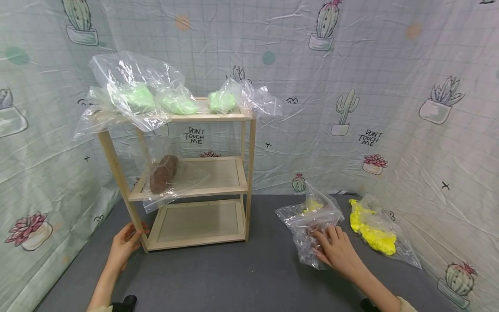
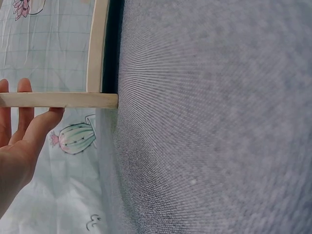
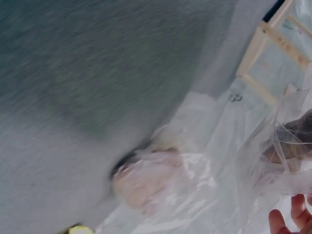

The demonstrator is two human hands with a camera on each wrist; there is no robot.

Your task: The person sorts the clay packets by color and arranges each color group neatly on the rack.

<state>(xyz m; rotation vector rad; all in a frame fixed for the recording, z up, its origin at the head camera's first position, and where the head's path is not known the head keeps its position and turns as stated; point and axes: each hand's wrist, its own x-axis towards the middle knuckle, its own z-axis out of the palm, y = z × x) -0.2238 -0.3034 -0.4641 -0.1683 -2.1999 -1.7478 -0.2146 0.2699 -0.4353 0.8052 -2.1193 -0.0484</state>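
Observation:
My left hand (image 1: 126,245) grips the front left leg of a small wooden three-tier shelf (image 1: 249,195) near its foot. In the left wrist view, fingers pass behind the leg (image 2: 58,99) and the thumb lies against its near side. Over on the right, my right hand (image 1: 339,251) holds a crumpled clear plastic bag (image 1: 306,245) just above the table. Dark brown contents (image 3: 302,129) show through that bag in the right wrist view; their kind is unclear. Directly behind it is a bag with a yellow lump (image 1: 313,206).
Bagged pale green lumps (image 1: 138,97) and another green one (image 1: 221,102) sit on the top tier, plastic overhanging. A bagged brown lump (image 1: 163,175) lies on the middle tier. Further right, a bag of bright yellow pieces (image 1: 374,234) rests on the grey table (image 1: 195,281) beside the cactus-print curtain (image 1: 429,173).

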